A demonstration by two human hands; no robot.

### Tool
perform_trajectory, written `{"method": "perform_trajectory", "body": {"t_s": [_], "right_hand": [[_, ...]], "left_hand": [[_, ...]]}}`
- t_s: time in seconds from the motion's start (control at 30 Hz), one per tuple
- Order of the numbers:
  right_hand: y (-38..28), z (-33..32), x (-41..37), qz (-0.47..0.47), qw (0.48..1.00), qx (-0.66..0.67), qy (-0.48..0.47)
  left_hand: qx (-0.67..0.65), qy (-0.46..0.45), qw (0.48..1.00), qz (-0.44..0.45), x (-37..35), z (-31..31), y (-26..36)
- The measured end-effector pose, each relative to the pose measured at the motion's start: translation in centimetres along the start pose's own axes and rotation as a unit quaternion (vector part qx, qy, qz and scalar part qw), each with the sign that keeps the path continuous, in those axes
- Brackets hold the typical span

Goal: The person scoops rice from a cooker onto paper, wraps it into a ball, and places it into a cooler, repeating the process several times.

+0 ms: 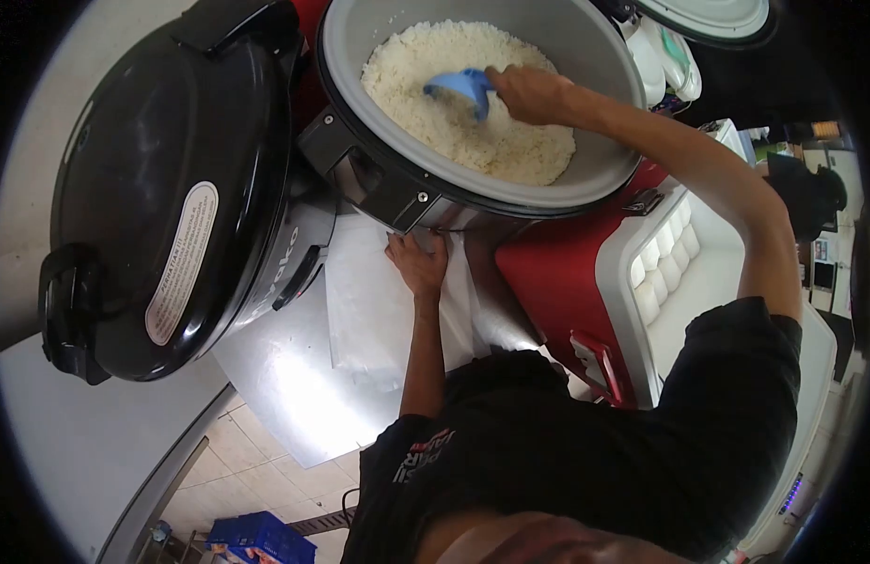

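My right hand [533,93] is closed round the handle of a blue scoop [461,88], whose bowl is in the white cooked rice [510,150]. The rice lies in the grey inner pot [609,103] of an open rice cooker. Below the cooker, my left hand [418,265] lies on white paper sheets [364,310], with fingers apart near the cooker's base. These sheets cover part of a shiny steel table [275,376].
To the left stands a second rice cooker with its black lid [162,179] down. A red cooler box [557,291] with a white interior sits open on the right. Down on the tiled floor is a blue box [261,538].
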State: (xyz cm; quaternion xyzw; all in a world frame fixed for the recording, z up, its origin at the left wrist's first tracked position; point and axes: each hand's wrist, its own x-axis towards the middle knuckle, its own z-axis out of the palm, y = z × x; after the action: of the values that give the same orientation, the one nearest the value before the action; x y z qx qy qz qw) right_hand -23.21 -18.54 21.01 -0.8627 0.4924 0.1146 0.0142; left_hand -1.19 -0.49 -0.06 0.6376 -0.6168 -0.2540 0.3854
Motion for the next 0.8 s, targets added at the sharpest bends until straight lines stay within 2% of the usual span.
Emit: {"method": "perform_trajectory", "body": {"t_s": [0.03,0.1,0.13,0.2,0.27,0.33,0.37,0.43,0.47,0.5,0.53,0.57,0.63,0.67,0.7,0.73,0.77,0.8], "right_hand": [[-0.9,0.1,-0.2,-0.002,1.000,-0.001,0.001],[-3.2,0.1,-0.6,-0.001,0.994,0.106,-0.018],[-4.1,-0.3,-0.9,-0.005,0.994,0.107,-0.018],[-5.8,-2.7,-1.3,-0.046,0.982,0.185,0.001],[-7.5,-5.0,-2.4,-0.067,0.978,0.199,-0.003],[-8.0,-7.1,-3.9,-0.030,0.967,0.237,-0.090],[-7.1,-6.9,-4.5,-0.034,0.968,0.233,-0.087],[-5.5,-5.4,-6.8,-0.142,0.964,0.159,0.160],[-5.5,-7.3,-6.4,-0.139,0.964,0.159,0.161],[-5.7,-11.0,-5.6,-0.004,0.968,0.246,-0.058],[-5.6,-12.9,-5.1,0.128,0.900,0.316,-0.272],[-4.9,-12.5,-4.7,0.129,0.901,0.319,-0.265],[-2.8,-10.5,-3.2,0.175,0.851,0.415,-0.269],[-2.1,-8.7,-2.7,0.174,0.851,0.415,-0.269],[-1.7,-6.5,-2.4,0.093,0.943,0.301,-0.105],[-1.2,-4.7,-1.8,0.007,0.983,0.169,0.068],[-0.7,-3.5,-1.0,-0.056,0.979,0.171,0.094],[-0.2,-3.1,-0.4,-0.057,0.979,0.173,0.095]], "left_hand": [[0.000,0.003,1.000,-0.001,0.0,0.1,-0.1],[0.008,-0.007,1.000,-0.010,0.0,0.2,-0.3],[0.010,-0.004,1.000,-0.013,-0.2,0.0,-0.2],[-0.002,-0.022,1.000,-0.020,0.2,-0.4,0.3],[0.000,-0.020,0.999,-0.025,-0.1,-0.2,0.3],[0.001,-0.019,0.999,-0.026,0.0,-0.4,0.0],[-0.005,-0.017,1.000,-0.023,0.4,-0.3,0.1],[-0.008,-0.025,0.999,-0.028,-0.2,-0.3,0.4],[0.000,-0.022,0.999,-0.030,0.1,-0.3,0.7],[0.009,-0.020,0.999,-0.031,0.2,-0.4,0.8],[0.012,-0.022,0.999,-0.025,0.2,-0.4,0.6],[-0.006,-0.013,1.000,-0.017,0.3,-0.3,0.5],[-0.023,-0.003,1.000,-0.011,0.4,-0.3,0.4],[-0.019,-0.002,1.000,-0.014,0.3,-0.4,0.4],[-0.016,-0.002,1.000,-0.018,0.1,-0.4,0.5],[-0.015,-0.001,1.000,-0.018,0.2,-0.4,0.7],[-0.024,-0.006,0.999,-0.023,0.2,-0.5,0.7],[-0.032,-0.011,0.999,-0.029,0.3,-0.6,0.6]]}}
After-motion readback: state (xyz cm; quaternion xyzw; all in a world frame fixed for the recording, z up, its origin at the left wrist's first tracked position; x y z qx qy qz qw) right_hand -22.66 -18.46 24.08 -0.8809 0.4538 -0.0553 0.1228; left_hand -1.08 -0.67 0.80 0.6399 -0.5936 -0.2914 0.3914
